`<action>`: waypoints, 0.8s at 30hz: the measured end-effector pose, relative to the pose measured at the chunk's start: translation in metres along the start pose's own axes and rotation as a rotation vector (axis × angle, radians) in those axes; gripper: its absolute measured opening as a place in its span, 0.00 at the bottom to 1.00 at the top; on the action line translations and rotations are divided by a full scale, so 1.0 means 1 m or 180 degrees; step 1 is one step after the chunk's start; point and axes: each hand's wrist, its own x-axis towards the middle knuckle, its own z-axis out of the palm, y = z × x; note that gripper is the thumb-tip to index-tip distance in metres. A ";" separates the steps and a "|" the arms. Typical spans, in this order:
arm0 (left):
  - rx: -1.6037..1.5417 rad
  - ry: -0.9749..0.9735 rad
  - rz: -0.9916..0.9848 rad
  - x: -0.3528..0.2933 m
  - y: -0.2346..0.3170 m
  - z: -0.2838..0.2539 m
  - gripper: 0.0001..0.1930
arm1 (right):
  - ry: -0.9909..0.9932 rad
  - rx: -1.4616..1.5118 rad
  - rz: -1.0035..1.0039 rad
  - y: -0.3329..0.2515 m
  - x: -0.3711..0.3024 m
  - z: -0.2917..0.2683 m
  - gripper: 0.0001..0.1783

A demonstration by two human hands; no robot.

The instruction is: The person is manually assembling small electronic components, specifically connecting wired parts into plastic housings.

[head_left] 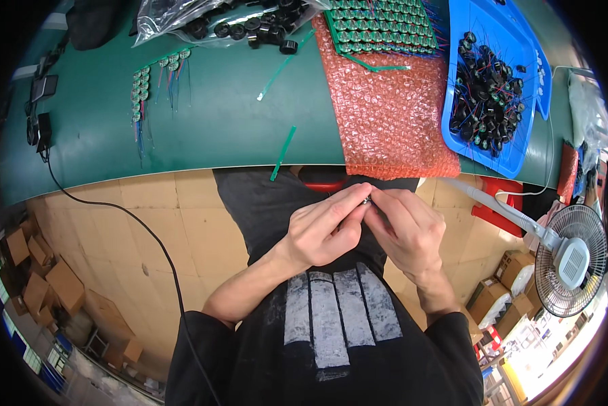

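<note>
My left hand (pixel 323 230) and my right hand (pixel 411 229) meet in front of me, just off the table's near edge. Their fingertips pinch together around a tiny dark part (pixel 367 200) with a light glint, mostly hidden by the fingers and too small to name. Beyond them, red bubble wrap (pixel 392 122) hangs slightly over the edge. On its far end rests a panel of round green circuit boards (pixel 384 27) with thin wires. To the right, a blue tray (pixel 451 139) holds many black round parts with wires (pixel 490 101).
A clear bag of black caps (pixel 250 24) lies at the back of the green table (pixel 236 122). Small wired boards (pixel 140 95) and green strips (pixel 283 153) lie left. A black cable (pixel 131 210) hangs down on the left; a fan (pixel 572 262) stands right. Cardboard boxes (pixel 63 287) sit on the floor.
</note>
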 end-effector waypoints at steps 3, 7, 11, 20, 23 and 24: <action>0.0248 -0.0038 0.0200 0.007 -0.011 -0.010 0.11 | -0.0357 -0.0270 0.0237 -0.004 0.008 0.001 0.15; -0.0763 0.0505 -0.1393 0.004 -0.002 -0.015 0.13 | 0.0011 -0.0205 0.0023 0.009 0.031 -0.007 0.15; -0.2993 0.0844 -0.3185 0.020 0.000 -0.027 0.16 | 0.0554 -0.1008 0.0137 0.029 0.071 -0.018 0.20; -0.4460 0.0890 -0.4135 0.025 0.024 -0.010 0.13 | 0.0336 0.0996 0.0124 0.013 0.014 -0.005 0.26; -0.4260 0.0590 -0.4051 0.024 0.026 0.000 0.13 | 0.0591 0.0925 0.0056 0.023 0.006 -0.002 0.22; -0.4259 0.0551 -0.4071 0.025 0.023 0.002 0.13 | 0.0500 0.0921 0.0020 0.027 0.006 -0.006 0.22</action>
